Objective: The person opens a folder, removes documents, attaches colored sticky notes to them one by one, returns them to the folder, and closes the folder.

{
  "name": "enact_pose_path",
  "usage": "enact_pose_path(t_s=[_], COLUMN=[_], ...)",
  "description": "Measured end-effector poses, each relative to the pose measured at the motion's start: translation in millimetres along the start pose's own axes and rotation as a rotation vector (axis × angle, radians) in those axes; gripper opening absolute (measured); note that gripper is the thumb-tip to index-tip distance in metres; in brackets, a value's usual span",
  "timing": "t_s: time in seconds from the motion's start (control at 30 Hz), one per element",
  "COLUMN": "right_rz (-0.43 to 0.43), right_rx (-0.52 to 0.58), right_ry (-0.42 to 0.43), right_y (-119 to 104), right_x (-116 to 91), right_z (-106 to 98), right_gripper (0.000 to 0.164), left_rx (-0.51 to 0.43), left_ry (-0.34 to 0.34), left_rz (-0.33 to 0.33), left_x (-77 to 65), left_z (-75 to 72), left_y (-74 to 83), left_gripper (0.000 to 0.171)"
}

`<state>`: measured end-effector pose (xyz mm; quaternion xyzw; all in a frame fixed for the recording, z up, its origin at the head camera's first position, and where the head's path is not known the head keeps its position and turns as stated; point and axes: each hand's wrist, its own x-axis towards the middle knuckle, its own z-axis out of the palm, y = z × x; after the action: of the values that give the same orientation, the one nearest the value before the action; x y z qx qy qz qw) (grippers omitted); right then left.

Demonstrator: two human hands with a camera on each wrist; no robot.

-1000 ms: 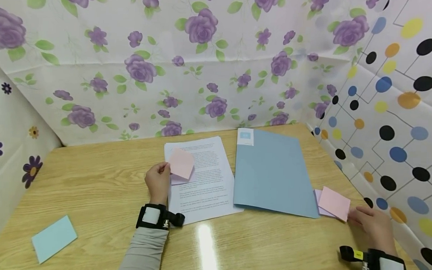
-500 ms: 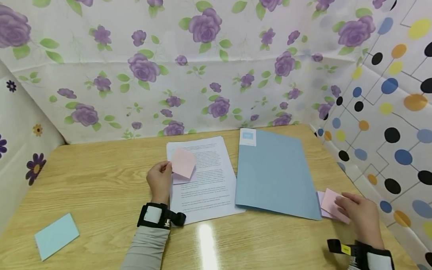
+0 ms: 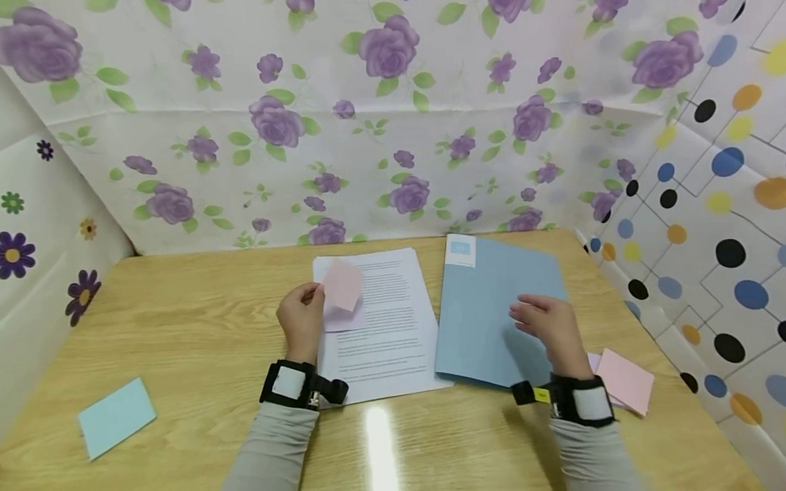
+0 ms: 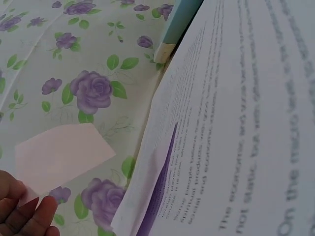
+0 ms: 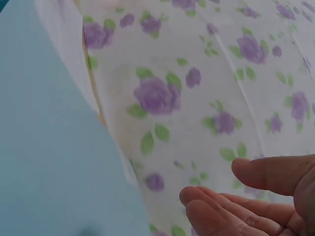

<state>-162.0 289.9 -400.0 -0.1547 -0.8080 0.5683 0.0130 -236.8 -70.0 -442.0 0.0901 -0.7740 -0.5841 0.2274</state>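
In the head view my left hand (image 3: 301, 318) pinches a pink sticky note (image 3: 342, 283) by its left edge, over the printed sheets (image 3: 386, 346). A lilac sticky note (image 3: 346, 319) lies on the sheets just below it. The left wrist view shows the pink note (image 4: 64, 155) between thumb and fingers. My right hand (image 3: 552, 330) is over the blue folder (image 3: 488, 307) and holds nothing. In the right wrist view its thumb and fingers (image 5: 211, 216) stand apart, with the folder (image 5: 64, 128) at left.
To the right of the folder lie pink sticky notes (image 3: 625, 380) partly over lilac ones (image 3: 594, 361). A light blue card-like rectangle (image 3: 117, 418) lies at the table's left. Flowered cloth (image 3: 364, 129) hangs behind the wooden table (image 3: 202, 325), and dotted cloth (image 3: 711, 249) at the right.
My right hand has moved left, from the pink sticky notes at the far right to over the folder. The left hand keeps its hold on the pink note. The head view has shifted slightly.
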Motion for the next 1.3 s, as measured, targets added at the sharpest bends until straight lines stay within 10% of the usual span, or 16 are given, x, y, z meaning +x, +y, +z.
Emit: enact_pose_path(t_s=[0.87, 1.3], right_rz=[0.030, 0.146], right_rx=[0.445, 0.491], right_ry=[-0.244, -0.174], right_y=[-37, -39], right_x=[37, 33], right_z=[136, 162], right_gripper=[0.046, 0.042], left_rx=[0.012, 0.153], left_ry=[-0.083, -0.397], left_rz=[0.280, 0.450], left_x=[-27.0, -41.9], left_z=[44.4, 54.8], left_y=[15.9, 13.6], left_gripper=[0.009, 0.014])
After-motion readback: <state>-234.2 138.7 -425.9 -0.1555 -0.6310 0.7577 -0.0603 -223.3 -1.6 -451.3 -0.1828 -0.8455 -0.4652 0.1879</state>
